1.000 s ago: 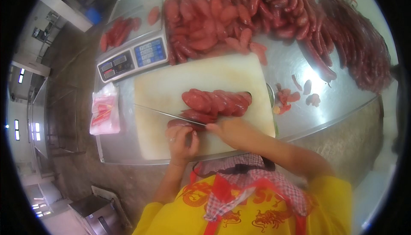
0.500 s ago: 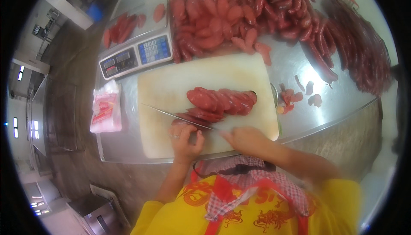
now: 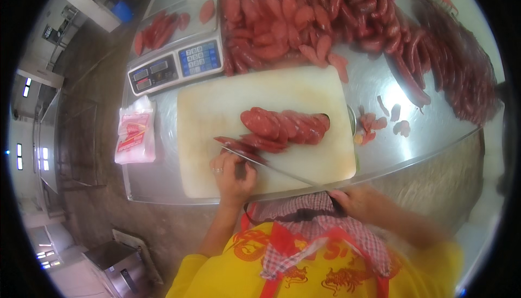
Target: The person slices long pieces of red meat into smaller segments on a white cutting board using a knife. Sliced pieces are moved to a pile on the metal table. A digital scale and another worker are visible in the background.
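Note:
On the white cutting board (image 3: 201, 119), my left hand (image 3: 233, 178) has its fingers curled over a dark red sausage (image 3: 247, 151), pressing it down near the board's front edge. The long thin knife (image 3: 287, 174) lies slanted across it, tip by my left fingertips. My right hand (image 3: 358, 203) grips the knife's handle beyond the front edge of the board. Just past the blade rests a small fan of fresh slices (image 3: 266, 143). Behind them stretches an overlapping row of oval sausage slices (image 3: 287, 126).
A digital scale (image 3: 173, 65) bears several sausage pieces (image 3: 160, 31) at the back left. Plastic bags (image 3: 135, 132) lie left of the board. Heaped sausages (image 3: 271, 16) and long sausages (image 3: 450, 64) cover the back and right. Sausage scraps (image 3: 370, 124) sit beside the board on the metal table (image 3: 423, 140).
My right hand has drawn the knife back toward me and to the right, so its tip now sits close to my left fingers. My left hand has barely shifted. A blurred dark red shape appears over the far sausages.

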Tool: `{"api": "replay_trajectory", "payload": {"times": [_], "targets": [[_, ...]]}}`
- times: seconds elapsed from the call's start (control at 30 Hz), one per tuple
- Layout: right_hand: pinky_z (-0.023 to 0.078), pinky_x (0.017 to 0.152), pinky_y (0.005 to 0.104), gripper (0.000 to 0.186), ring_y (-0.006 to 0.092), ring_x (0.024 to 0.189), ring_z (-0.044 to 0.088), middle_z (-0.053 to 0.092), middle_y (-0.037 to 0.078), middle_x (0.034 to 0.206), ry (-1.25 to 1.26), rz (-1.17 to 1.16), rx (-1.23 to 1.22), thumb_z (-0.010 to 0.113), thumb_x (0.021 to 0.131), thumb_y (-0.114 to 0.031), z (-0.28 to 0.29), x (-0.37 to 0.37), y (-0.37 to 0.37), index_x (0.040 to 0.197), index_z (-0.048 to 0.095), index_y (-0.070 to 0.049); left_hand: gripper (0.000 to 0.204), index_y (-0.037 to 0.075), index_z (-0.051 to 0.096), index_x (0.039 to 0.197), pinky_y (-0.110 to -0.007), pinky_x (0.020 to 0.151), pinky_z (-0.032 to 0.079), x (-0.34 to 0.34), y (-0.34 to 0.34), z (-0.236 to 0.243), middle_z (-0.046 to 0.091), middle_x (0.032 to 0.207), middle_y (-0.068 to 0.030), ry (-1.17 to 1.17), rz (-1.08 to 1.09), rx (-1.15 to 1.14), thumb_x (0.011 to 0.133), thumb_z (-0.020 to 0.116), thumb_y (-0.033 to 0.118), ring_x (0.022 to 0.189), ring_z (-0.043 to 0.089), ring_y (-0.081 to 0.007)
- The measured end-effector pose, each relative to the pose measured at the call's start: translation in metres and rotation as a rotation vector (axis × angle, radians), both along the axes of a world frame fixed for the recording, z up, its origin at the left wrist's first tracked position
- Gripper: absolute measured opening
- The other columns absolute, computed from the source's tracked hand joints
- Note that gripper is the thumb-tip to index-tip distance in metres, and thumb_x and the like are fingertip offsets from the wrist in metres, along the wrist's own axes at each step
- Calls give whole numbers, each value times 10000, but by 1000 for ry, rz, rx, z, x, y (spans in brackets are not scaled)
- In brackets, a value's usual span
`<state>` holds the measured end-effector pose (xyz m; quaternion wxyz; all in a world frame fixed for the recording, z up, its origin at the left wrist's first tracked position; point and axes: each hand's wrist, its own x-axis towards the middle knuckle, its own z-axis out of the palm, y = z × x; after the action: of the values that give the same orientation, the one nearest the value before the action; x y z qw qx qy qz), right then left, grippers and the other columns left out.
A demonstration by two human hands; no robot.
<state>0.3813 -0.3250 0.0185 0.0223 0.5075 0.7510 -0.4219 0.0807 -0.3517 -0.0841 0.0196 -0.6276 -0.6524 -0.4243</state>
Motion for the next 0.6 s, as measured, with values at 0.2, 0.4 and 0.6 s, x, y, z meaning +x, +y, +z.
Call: {"api": "replay_trajectory", "payload": {"times": [0.2, 0.4, 0.6], "targets": [[530, 619, 487, 620, 426, 654, 639, 632, 237, 675, 69, 281, 296, 391, 1021, -454, -60, -96, 43, 734, 635, 39, 235, 45, 597, 921, -388, 838, 450, -1, -4, 0, 562, 952, -123, -3, 1, 38, 704, 682, 10, 920, 534, -305], [509, 654, 510, 617, 476, 733, 626, 650, 266, 782, -48, 48, -50, 399, 996, -529, 7, -7, 7, 891, 635, 31, 247, 38, 600, 934, -385, 821, 462, 5, -6, -2, 572, 964, -129, -40, 89, 1, 705, 680, -9, 927, 546, -301], [501, 734, 523, 649, 478, 791, 629, 645, 272, 759, -123, 143, -75, 385, 1003, -522, -1, 0, 4, 820, 645, 45, 267, 40, 591, 916, -382, 819, 463, 1, -5, -2, 576, 943, -122, -65, 42, 19, 674, 679, -28, 906, 550, -302]]}}
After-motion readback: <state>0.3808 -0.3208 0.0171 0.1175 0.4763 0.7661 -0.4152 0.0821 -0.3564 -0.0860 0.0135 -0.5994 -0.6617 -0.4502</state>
